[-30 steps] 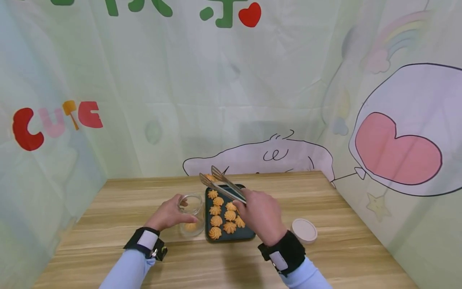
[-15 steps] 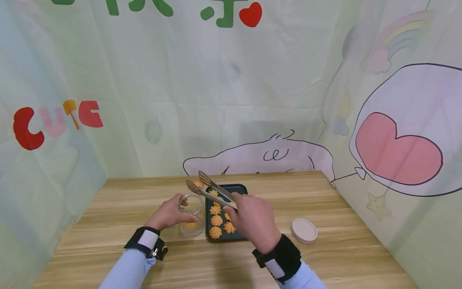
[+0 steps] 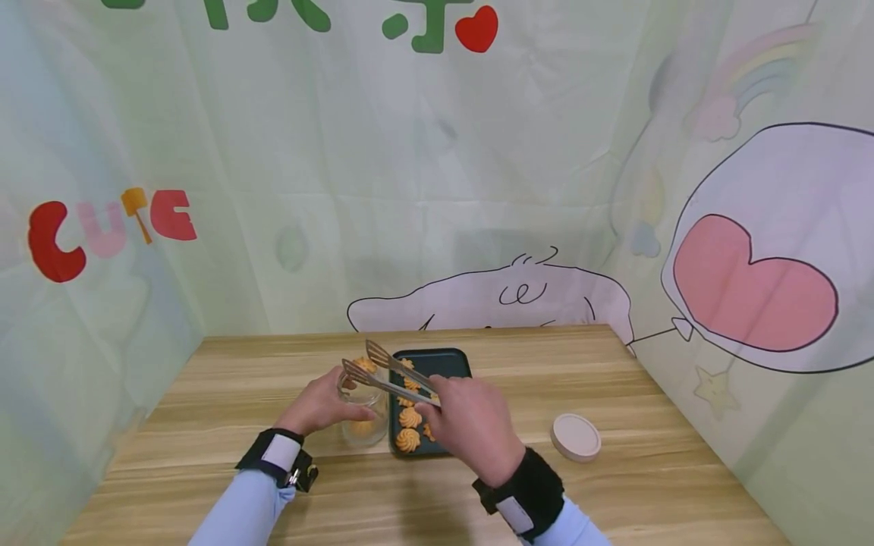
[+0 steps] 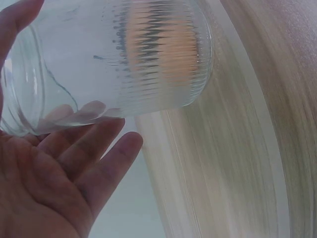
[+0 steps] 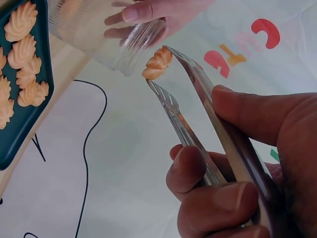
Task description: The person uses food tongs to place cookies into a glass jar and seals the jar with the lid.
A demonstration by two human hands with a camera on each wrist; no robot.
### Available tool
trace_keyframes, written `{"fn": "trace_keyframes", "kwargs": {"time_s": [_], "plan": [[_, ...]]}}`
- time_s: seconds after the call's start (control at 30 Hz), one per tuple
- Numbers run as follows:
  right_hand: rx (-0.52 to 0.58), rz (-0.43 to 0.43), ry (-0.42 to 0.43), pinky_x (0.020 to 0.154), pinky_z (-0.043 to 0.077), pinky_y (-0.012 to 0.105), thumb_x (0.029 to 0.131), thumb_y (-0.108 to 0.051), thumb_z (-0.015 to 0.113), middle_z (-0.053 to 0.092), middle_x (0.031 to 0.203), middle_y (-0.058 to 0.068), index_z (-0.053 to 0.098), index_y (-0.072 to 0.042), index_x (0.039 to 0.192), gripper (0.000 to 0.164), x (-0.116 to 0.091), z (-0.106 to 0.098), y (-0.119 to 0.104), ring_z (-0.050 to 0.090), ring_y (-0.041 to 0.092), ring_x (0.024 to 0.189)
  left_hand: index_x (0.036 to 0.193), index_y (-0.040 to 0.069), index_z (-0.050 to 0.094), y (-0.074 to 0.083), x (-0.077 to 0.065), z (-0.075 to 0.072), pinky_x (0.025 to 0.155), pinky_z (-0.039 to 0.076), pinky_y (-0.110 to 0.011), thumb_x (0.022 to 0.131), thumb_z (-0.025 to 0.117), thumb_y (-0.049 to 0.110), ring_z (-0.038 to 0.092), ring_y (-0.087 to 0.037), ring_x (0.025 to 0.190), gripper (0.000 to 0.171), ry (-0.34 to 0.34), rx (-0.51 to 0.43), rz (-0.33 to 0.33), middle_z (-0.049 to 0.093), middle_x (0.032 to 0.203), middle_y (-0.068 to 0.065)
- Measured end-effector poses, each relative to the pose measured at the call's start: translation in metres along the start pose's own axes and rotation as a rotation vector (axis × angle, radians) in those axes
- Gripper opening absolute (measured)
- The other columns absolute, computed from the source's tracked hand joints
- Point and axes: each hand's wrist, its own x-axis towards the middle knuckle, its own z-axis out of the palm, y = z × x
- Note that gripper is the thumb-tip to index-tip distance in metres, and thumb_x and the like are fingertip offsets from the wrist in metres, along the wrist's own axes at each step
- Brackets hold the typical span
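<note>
My left hand (image 3: 321, 406) grips a clear glass jar (image 4: 84, 54) near its mouth, fingers and thumb round its side. Through the ribbed lower wall a cookie (image 4: 168, 44) shows at the bottom. My right hand (image 3: 474, 425) holds metal tongs (image 5: 223, 129), their tips pinching a swirled cookie (image 5: 158, 63). That cookie hangs just by the jar's mouth; the right wrist view shows it apart from the rim. Beside the jar, a dark baking tray (image 3: 447, 360) carries several more swirled cookies (image 3: 409, 439), some hidden behind the right hand and tongs.
A round white lid (image 3: 576, 437) lies on the wooden table (image 3: 341, 500), right of the right hand. Behind the table hangs a printed cloth backdrop (image 3: 328, 189) with cartoon drawings, which also runs along both sides.
My right hand has moved left and toward me, bringing the tongs and their cookie from above the tray's far end to the jar's mouth. The left hand and jar have stayed put.
</note>
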Motion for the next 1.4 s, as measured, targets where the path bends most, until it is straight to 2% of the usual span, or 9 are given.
{"fn": "trace_keyframes", "kwargs": {"time_s": [0.2,0.4,0.67,0.8,0.93,1.2,1.4], "plan": [[-0.008,0.001,-0.025,0.043,0.035,0.022,0.086,-0.043,0.072,0.072,0.078,0.003,0.074,-0.008,0.108,0.041,0.0,0.002,-0.002,0.059,0.011,0.059,0.136,0.014,0.05,0.0,-0.001,0.0,0.099,0.045,-0.061,0.067,0.088,0.045,0.053,-0.041,0.126,0.085,0.012,0.002,0.033,0.057,0.137,-0.019],[0.009,0.014,-0.057,0.043,0.036,0.022,0.087,-0.043,0.071,0.072,0.078,0.004,0.073,-0.008,0.109,0.042,0.001,0.002,-0.002,0.057,0.011,0.059,0.129,0.014,0.053,0.0,-0.001,-0.001,0.099,0.046,-0.06,0.067,0.088,0.045,0.054,-0.041,0.125,0.078,0.018,0.009,0.037,0.059,0.135,-0.018],[0.047,0.043,-0.052,0.042,0.034,0.023,0.088,-0.039,0.071,0.069,0.075,0.003,0.072,-0.006,0.112,0.041,0.002,-0.001,0.001,0.05,0.01,0.055,0.136,0.007,0.048,0.001,-0.001,-0.001,0.095,0.049,-0.057,0.068,0.087,0.046,0.057,-0.041,0.12,0.088,0.008,0.009,0.01,0.059,0.133,-0.021],[0.054,0.066,-0.047,0.045,0.037,0.025,0.087,-0.038,0.072,0.071,0.08,0.005,0.071,-0.005,0.113,0.041,0.003,-0.002,0.005,0.054,0.011,0.058,0.136,0.002,0.047,0.0,0.0,0.0,0.094,0.051,-0.053,0.069,0.087,0.043,0.059,-0.038,0.118,0.088,0.011,0.014,0.016,0.06,0.133,-0.019],[0.053,0.083,-0.032,0.046,0.038,0.025,0.087,-0.036,0.073,0.069,0.076,0.003,0.071,-0.004,0.111,0.04,0.003,-0.004,0.01,0.055,0.011,0.057,0.137,0.002,0.046,-0.002,0.001,0.001,0.093,0.052,-0.05,0.069,0.087,0.043,0.059,-0.036,0.117,0.089,0.019,0.025,0.03,0.06,0.132,-0.017],[0.091,0.103,0.0,0.043,0.03,0.024,0.088,-0.033,0.073,0.051,0.059,-0.005,0.068,-0.01,0.088,0.023,0.005,-0.007,0.023,0.042,0.01,0.047,0.136,0.002,0.047,-0.003,0.002,0.001,0.093,0.052,-0.05,0.068,0.087,0.043,0.059,-0.035,0.116,0.088,0.021,0.021,0.032,0.06,0.131,-0.017],[0.09,0.174,-0.03,0.044,0.031,0.025,0.089,-0.033,0.071,0.054,0.061,-0.003,0.071,-0.009,0.096,0.026,0.007,-0.007,0.032,0.045,0.012,0.05,0.136,0.001,0.047,-0.004,0.002,0.001,0.093,0.052,-0.05,0.069,0.087,0.043,0.059,-0.036,0.117,0.089,0.018,0.019,0.034,0.06,0.131,-0.017]]}}
